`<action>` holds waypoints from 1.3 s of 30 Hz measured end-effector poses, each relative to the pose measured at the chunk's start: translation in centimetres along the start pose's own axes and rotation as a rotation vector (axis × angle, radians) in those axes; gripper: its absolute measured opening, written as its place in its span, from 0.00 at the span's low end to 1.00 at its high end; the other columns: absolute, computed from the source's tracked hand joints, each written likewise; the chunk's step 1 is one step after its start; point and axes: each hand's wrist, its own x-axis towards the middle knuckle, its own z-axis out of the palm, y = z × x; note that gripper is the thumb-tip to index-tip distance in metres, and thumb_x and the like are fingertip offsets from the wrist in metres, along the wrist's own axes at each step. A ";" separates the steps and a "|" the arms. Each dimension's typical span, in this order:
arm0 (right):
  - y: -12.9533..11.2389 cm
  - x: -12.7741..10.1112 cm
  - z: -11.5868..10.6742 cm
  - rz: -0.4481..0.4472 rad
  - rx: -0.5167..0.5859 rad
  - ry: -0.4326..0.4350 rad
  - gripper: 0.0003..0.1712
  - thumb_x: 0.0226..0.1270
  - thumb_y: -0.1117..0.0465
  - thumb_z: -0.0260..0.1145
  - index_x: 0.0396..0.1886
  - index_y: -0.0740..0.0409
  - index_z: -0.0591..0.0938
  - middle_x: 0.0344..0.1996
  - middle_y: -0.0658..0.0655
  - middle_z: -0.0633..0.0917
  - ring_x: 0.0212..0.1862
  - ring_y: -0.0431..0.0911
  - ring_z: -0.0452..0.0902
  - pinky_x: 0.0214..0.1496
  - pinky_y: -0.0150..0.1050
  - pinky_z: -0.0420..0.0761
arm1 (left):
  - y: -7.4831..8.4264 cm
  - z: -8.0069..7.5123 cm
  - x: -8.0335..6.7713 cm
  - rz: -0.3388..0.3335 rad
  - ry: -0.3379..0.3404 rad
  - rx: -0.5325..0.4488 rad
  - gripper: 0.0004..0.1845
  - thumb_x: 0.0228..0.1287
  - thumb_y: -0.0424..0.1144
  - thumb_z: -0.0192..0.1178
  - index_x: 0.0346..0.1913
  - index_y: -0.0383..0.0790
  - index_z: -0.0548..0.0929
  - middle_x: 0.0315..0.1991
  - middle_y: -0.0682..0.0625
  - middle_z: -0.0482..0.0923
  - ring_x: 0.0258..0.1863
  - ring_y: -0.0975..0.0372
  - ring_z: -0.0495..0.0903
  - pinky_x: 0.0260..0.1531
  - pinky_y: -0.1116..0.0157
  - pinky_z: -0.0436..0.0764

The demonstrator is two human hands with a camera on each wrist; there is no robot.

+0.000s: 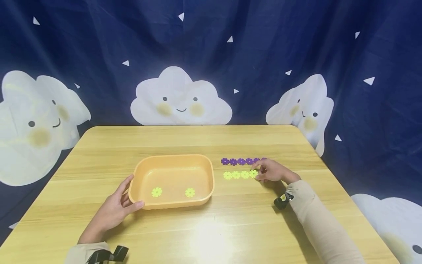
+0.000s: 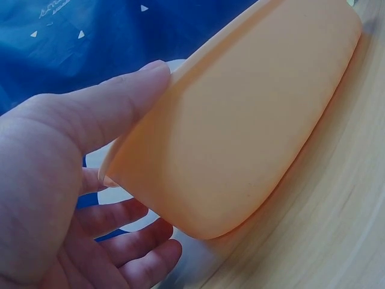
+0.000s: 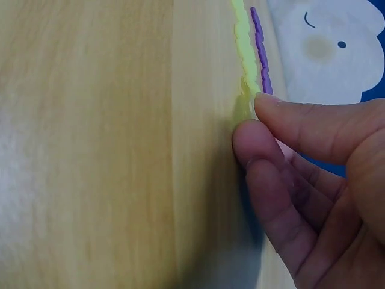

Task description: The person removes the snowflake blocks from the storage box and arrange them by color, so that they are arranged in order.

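An orange plastic basin [image 1: 171, 205] stands on the table's left half. My left hand [image 1: 113, 209] grips its near-left corner, thumb over the rim and fingers along the outer side; the basin's wall [image 2: 240, 126] fills the left wrist view. Two yellow-green flower-shaped discs, one on the left [image 1: 156, 192] and one on the right [image 1: 190, 192], lie inside. Right of the basin runs a row of yellow-green flower discs [image 1: 236, 175]. My right hand [image 1: 271, 171] pinches the disc [image 1: 253, 173] at its right end between thumb and finger; the fingertips partly hide it in the right wrist view.
Behind the yellow-green row lies a parallel row of purple flower discs [image 1: 241, 161], its right end partly covered by my right hand. The wooden table [image 1: 158, 139] backs onto a dark blue curtain [image 1: 204, 44] printed with clouds and triangles.
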 end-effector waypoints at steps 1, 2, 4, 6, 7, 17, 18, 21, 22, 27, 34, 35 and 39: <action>0.0 0.0 0.0 0.004 0.000 -0.001 0.18 0.60 0.73 0.68 0.50 0.72 0.77 0.21 0.57 0.80 0.23 0.47 0.80 0.25 0.37 0.81 | 0.0 0.0 0.0 0.001 0.000 0.001 0.55 0.61 0.43 0.69 0.77 0.37 0.39 0.72 0.27 0.49 0.66 0.42 0.63 0.49 0.81 0.71; 0.0 0.0 0.0 0.010 -0.002 -0.001 0.18 0.60 0.73 0.68 0.50 0.72 0.78 0.21 0.57 0.80 0.23 0.47 0.81 0.25 0.37 0.81 | 0.0 0.0 0.0 0.002 0.000 0.003 0.55 0.61 0.43 0.68 0.77 0.37 0.39 0.72 0.27 0.49 0.66 0.42 0.63 0.49 0.81 0.71; -0.1 0.0 0.0 0.018 -0.004 -0.002 0.18 0.61 0.72 0.68 0.51 0.72 0.77 0.21 0.56 0.80 0.23 0.47 0.81 0.25 0.37 0.81 | 0.0 0.0 -0.1 0.004 -0.001 0.002 0.54 0.61 0.43 0.68 0.77 0.38 0.39 0.72 0.28 0.49 0.66 0.42 0.63 0.49 0.81 0.71; -0.2 0.0 0.0 0.027 -0.004 -0.009 0.18 0.61 0.72 0.67 0.51 0.72 0.77 0.21 0.56 0.81 0.24 0.47 0.81 0.26 0.37 0.81 | 0.0 0.0 -0.1 0.006 -0.003 0.001 0.54 0.61 0.43 0.68 0.77 0.37 0.39 0.72 0.27 0.49 0.66 0.42 0.63 0.49 0.81 0.72; -0.2 0.0 0.0 0.033 -0.003 -0.012 0.18 0.61 0.72 0.67 0.51 0.72 0.77 0.21 0.56 0.81 0.24 0.47 0.81 0.26 0.37 0.81 | 0.0 -0.1 -0.1 0.007 -0.003 0.000 0.54 0.62 0.43 0.68 0.77 0.37 0.39 0.72 0.28 0.49 0.66 0.42 0.63 0.49 0.81 0.72; -0.7 0.2 -0.4 0.004 -0.001 -0.018 0.18 0.61 0.72 0.67 0.52 0.70 0.78 0.24 0.57 0.82 0.26 0.48 0.80 0.29 0.39 0.83 | 0.1 0.0 0.0 -0.006 0.002 0.007 0.54 0.61 0.44 0.68 0.77 0.39 0.39 0.72 0.27 0.49 0.65 0.42 0.64 0.49 0.80 0.73; -0.8 0.3 -0.5 0.000 0.002 -0.015 0.18 0.61 0.73 0.67 0.52 0.70 0.78 0.24 0.57 0.82 0.26 0.48 0.80 0.29 0.39 0.83 | 0.1 0.0 0.0 -0.007 0.000 0.001 0.54 0.61 0.44 0.68 0.78 0.39 0.39 0.72 0.27 0.49 0.65 0.42 0.64 0.49 0.79 0.73; -1.4 0.7 -0.5 -0.013 0.011 -0.016 0.18 0.62 0.74 0.65 0.52 0.72 0.77 0.25 0.59 0.81 0.26 0.51 0.79 0.28 0.42 0.83 | 0.1 0.0 -0.1 -0.011 -0.001 -0.012 0.55 0.61 0.43 0.69 0.77 0.39 0.39 0.72 0.27 0.49 0.65 0.42 0.64 0.49 0.79 0.74; -1.6 0.8 -0.6 -0.015 0.011 -0.016 0.18 0.62 0.75 0.65 0.52 0.72 0.77 0.25 0.59 0.81 0.26 0.52 0.79 0.28 0.43 0.83 | 0.1 0.0 -0.1 -0.012 -0.001 -0.011 0.55 0.61 0.43 0.69 0.77 0.39 0.39 0.72 0.27 0.49 0.65 0.42 0.64 0.49 0.79 0.73; -2.7 1.7 -0.7 -0.063 0.013 -0.029 0.18 0.62 0.75 0.64 0.53 0.73 0.77 0.24 0.59 0.81 0.26 0.51 0.79 0.26 0.39 0.81 | 0.2 -0.1 0.0 -0.015 0.004 0.003 0.55 0.61 0.43 0.69 0.77 0.39 0.39 0.72 0.27 0.49 0.65 0.42 0.64 0.49 0.80 0.72; -4.3 2.9 -0.6 -0.089 -0.034 -0.033 0.18 0.64 0.72 0.65 0.53 0.72 0.78 0.27 0.59 0.83 0.32 0.51 0.82 0.30 0.38 0.82 | 0.2 -0.1 0.0 -0.014 0.002 0.007 0.55 0.60 0.44 0.69 0.77 0.39 0.39 0.72 0.27 0.49 0.65 0.41 0.64 0.49 0.80 0.72; -4.5 3.1 -0.5 -0.095 -0.036 -0.036 0.18 0.65 0.71 0.64 0.53 0.72 0.77 0.28 0.60 0.83 0.33 0.52 0.83 0.33 0.40 0.83 | 0.2 0.0 0.0 -0.014 0.003 0.006 0.55 0.60 0.44 0.69 0.77 0.39 0.39 0.72 0.27 0.49 0.65 0.41 0.64 0.49 0.80 0.72; -5.3 3.9 -0.4 -0.124 -0.041 -0.048 0.17 0.65 0.71 0.64 0.52 0.73 0.77 0.31 0.62 0.84 0.33 0.54 0.83 0.38 0.42 0.85 | 0.2 0.0 -0.1 -0.013 0.005 0.007 0.55 0.60 0.44 0.69 0.77 0.38 0.39 0.72 0.27 0.49 0.65 0.41 0.64 0.49 0.80 0.72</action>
